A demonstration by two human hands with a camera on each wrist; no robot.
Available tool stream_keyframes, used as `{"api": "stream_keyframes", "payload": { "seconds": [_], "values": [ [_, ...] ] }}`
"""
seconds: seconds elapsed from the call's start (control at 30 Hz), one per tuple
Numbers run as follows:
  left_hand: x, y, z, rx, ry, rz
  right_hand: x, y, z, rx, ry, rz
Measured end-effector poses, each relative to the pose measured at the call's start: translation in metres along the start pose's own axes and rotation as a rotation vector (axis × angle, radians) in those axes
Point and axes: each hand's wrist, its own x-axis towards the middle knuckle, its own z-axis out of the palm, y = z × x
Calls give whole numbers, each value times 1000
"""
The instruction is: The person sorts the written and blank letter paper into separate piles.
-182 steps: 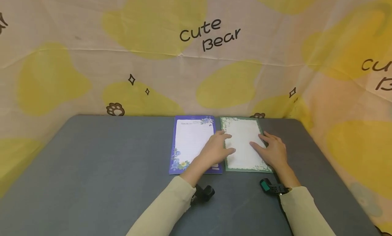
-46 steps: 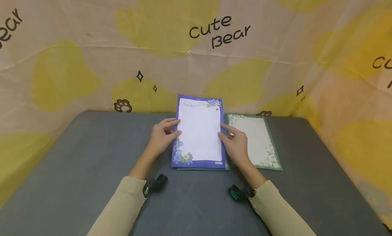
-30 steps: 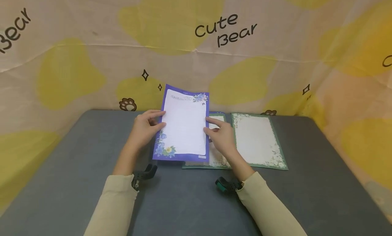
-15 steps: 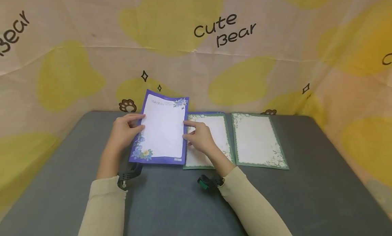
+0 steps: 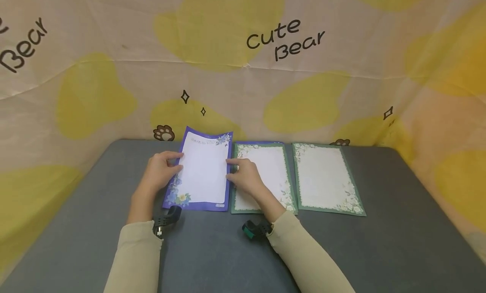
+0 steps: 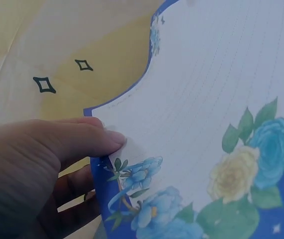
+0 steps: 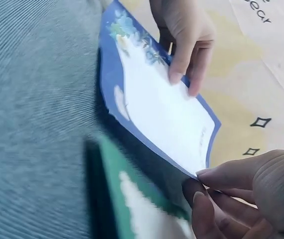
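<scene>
Here, the left hand [image 5: 158, 170] and the right hand [image 5: 246, 175] each pinch a side edge of the purple-bordered sheet [image 5: 205, 172], bowed just left of the middle green-bordered sheet [image 5: 270, 169] on the table [image 5: 205, 255], whose right side neighbours another green-edged sheet [image 5: 327, 179].

count as visible: two purple-bordered sheets [image 5: 203, 171], two green-bordered sheets [image 5: 328, 177], two hands [image 5: 156, 169], two sleeves [image 5: 134, 259], two wrist devices [image 5: 167, 217], one surface [image 5: 205, 255].
</scene>
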Motion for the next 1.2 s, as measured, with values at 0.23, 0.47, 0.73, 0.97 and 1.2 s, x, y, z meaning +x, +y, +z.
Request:
{"api": "stream_keyframes", "payload": {
  "seconds": [0.23,0.47,0.73,0.97,1.2],
  "values": [
    [0,-8,4,47,-39,-32,-1,4,12,-149,5,-69],
    [2,-15,7,111,-85,-49,0,7,15,-192,6,-87],
    [0,-18,8,100,-91,-78,-3,10,19,-171,41,-101],
    [-1,-14,6,91,-139,-125,-5,12,15,-138,125,-115],
    [-2,-13,2,115,-149,-112,-14,12,-2,-37,129,-139]
  ]
}}
